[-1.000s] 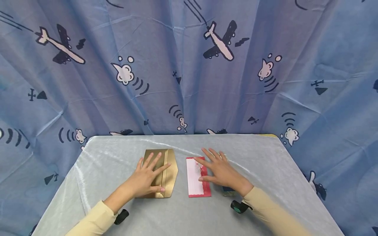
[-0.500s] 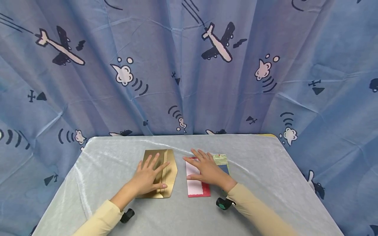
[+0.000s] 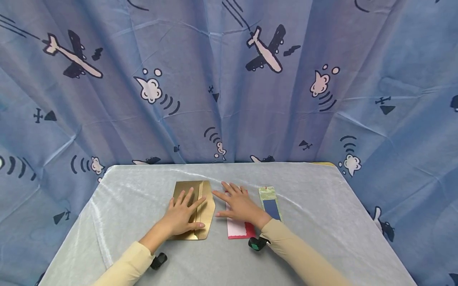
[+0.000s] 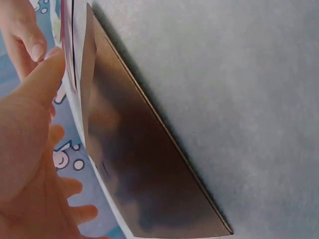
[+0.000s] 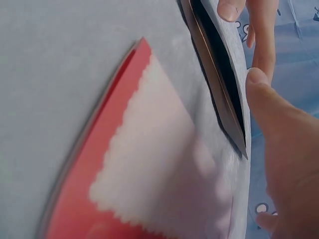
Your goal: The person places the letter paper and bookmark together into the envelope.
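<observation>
A gold envelope [image 3: 208,202] lies on the table with its pointed flap to the right. My left hand [image 3: 180,217] hovers palm down above it, fingers spread; the left wrist view shows a gap between the hand [image 4: 25,154] and the envelope [image 4: 144,159]. Right of the envelope lies a red card [image 3: 236,232] with a white, scalloped-edge panel. Over its upper part my right hand [image 3: 243,207] is held with fingers spread, thumb and fingertips pointing toward the envelope. In the right wrist view this hand [image 5: 289,144] holds nothing, and the card [image 5: 149,154] lies beneath it.
A narrow green strip with a dark blue panel [image 3: 270,207] lies right of the card, its lower end hidden by the right forearm. A pale grey cloth covers the table [image 3: 322,222]. Behind hangs a blue curtain [image 3: 229,79] printed with airplanes.
My right hand has moved left, from between the card and the green strip to over the card's left edge, uncovering the strip. My left hand has shifted slightly right above the envelope.
</observation>
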Motion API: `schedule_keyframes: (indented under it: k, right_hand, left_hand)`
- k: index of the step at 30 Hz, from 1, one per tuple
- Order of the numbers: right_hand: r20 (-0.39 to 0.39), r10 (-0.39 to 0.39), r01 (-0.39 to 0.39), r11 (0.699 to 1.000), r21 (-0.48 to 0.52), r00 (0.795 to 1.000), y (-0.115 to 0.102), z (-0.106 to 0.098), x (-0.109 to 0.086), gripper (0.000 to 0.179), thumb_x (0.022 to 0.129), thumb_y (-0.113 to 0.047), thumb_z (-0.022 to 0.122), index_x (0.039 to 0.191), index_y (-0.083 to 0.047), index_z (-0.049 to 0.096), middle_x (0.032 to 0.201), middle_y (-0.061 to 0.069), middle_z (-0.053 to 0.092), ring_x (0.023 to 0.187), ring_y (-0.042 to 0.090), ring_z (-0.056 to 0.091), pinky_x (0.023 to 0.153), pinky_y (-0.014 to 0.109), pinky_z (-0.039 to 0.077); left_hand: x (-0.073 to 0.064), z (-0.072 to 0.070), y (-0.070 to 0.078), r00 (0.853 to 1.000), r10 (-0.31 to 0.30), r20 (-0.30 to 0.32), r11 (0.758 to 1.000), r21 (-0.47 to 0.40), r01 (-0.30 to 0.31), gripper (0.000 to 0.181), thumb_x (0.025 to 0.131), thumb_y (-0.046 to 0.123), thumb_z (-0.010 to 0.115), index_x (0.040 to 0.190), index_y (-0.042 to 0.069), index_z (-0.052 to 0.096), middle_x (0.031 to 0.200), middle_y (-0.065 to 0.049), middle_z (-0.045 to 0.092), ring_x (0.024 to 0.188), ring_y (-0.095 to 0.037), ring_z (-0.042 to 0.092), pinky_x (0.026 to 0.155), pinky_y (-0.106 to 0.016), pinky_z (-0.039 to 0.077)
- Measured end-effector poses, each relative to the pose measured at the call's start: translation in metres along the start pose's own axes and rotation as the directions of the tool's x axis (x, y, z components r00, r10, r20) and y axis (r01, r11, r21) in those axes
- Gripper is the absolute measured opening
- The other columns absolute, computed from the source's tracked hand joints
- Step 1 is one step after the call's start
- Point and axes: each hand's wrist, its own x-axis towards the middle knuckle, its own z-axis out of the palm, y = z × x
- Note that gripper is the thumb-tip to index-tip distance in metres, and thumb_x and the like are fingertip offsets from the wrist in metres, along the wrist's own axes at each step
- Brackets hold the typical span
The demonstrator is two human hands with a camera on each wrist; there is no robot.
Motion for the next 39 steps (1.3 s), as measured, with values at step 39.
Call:
schedule_keyframes:
  k: [39]
  right_hand:
    - [0.057, 0.019, -0.018, 1.000, -0.021, 0.998, -0.020, 0.022, 0.033, 0.082, 0.086, -0.070, 0.058, 0.154, -0.030, 0.036, 0.163, 0.019, 0.025, 0.149, 0.045, 0.027, 0.113, 0.070, 0.023]
  left_hand:
    - [-0.005, 0.006, -0.004, 0.999, -0.045, 0.021, 0.999, 0.005, 0.045, 0.080, 0.085, 0.061, 0.066, 0.152, 0.027, 0.039, 0.162, -0.029, 0.016, 0.145, -0.058, 0.021, 0.104, -0.077, 0.027]
